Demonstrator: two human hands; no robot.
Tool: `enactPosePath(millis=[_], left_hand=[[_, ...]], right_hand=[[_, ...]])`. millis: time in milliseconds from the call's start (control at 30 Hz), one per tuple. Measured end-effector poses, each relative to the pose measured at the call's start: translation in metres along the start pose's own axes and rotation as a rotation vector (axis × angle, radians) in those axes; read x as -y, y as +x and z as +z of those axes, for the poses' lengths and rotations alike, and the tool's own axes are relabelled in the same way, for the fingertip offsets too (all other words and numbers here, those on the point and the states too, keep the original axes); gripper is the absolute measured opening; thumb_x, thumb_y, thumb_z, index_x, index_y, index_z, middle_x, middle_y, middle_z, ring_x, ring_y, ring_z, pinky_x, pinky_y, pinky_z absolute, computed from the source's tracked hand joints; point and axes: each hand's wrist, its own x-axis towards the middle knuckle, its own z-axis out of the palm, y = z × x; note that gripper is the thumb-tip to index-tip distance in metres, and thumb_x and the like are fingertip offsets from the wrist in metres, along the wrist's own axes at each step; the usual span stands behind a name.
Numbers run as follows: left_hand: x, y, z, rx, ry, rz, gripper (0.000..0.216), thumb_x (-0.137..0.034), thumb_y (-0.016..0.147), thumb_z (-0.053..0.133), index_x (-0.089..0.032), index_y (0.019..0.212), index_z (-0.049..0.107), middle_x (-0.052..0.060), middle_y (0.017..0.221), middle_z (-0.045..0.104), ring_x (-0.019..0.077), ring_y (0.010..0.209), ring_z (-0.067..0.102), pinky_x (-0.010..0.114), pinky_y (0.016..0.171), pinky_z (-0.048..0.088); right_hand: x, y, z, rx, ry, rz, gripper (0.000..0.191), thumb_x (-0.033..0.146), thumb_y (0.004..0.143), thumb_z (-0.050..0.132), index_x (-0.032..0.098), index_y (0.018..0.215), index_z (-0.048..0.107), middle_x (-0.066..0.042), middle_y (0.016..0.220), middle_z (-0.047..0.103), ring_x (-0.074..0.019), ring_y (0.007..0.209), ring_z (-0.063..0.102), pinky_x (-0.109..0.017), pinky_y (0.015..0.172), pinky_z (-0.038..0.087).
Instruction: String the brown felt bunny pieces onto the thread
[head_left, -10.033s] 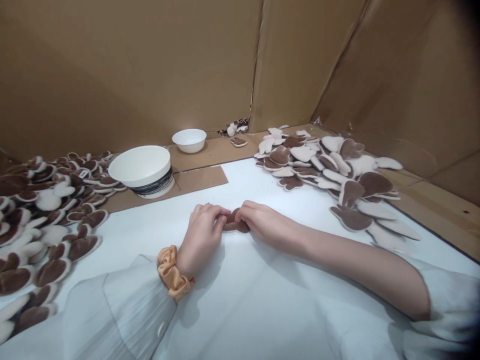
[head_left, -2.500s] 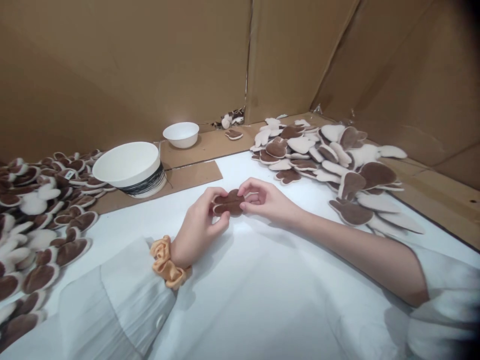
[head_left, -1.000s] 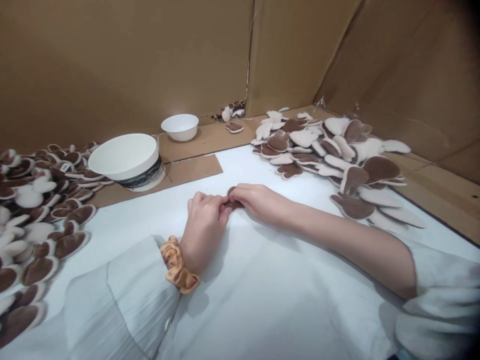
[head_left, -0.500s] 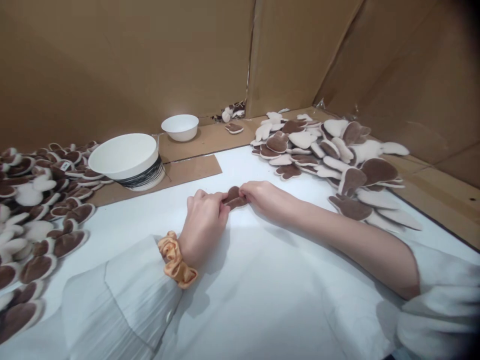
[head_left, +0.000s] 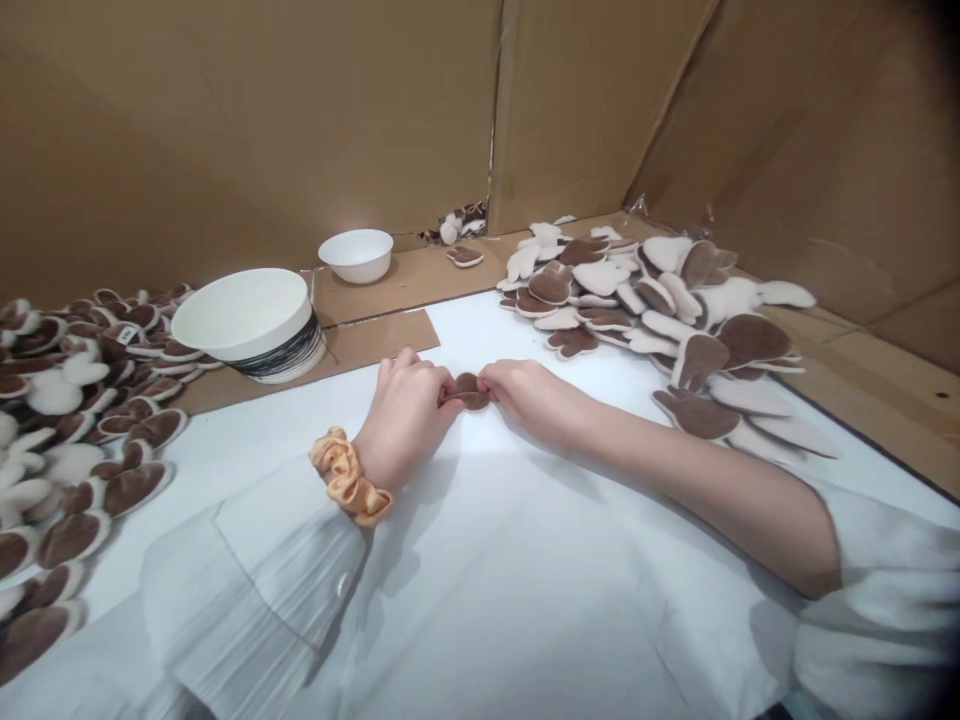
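Observation:
A small brown plush piece (head_left: 472, 392) lies between my two hands at the middle of the white table (head_left: 480, 335). My left hand (head_left: 411, 408), with an orange scrunchie (head_left: 350, 478) around the wrist, pinches its left side. On the right side, the fingertips of my right hand (head_left: 531, 398) are closed on the same piece. Fingers cover both of its ends, so its full outline is hidden.
Brown-and-white plush pieces form a heap (head_left: 600, 285) at right; a second pile (head_left: 82, 420) spreads along the left. A large white bowl wound with black thread (head_left: 251, 320) and a smaller white bowl (head_left: 357, 255) stand on cardboard. Cardboard walls (head_left: 300, 110) enclose the table.
My left hand and wrist have shifted slightly upward and turned around the plush piece. My right hand has stayed nearly in place. The view has moved a little.

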Motion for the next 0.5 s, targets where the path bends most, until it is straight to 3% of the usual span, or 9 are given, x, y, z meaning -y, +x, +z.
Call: enactPosePath(millis=[267, 500], left_hand=[[0.007, 0.009, 0.0, 0.024, -0.043, 0.049, 0.014, -0.019, 0.07, 0.05, -0.018, 0.056, 0.054, 0.002, 0.057, 0.055, 0.0218, 0.073, 0.042, 0.033, 0.065, 0.027], [0.01, 0.009, 0.0, 0.037, -0.014, 0.138, 0.009, -0.017, 0.069, 0.049, -0.019, 0.065, 0.058, 0.002, 0.061, 0.056, 0.0217, 0.074, 0.041, 0.033, 0.065, 0.026]], right_hand=[[0.002, 0.0, 0.001, -0.02, -0.024, 0.041, 0.019, 0.008, 0.076, 0.037, 0.015, 0.077, 0.054, -0.005, 0.075, 0.059, -0.0143, 0.069, 0.05, -0.024, 0.063, 0.034], [0.004, -0.002, 0.0, -0.072, 0.018, 0.093, 0.02, 0.008, 0.08, 0.033, 0.015, 0.077, 0.052, -0.005, 0.073, 0.058, -0.0134, 0.066, 0.05, -0.025, 0.061, 0.035]])
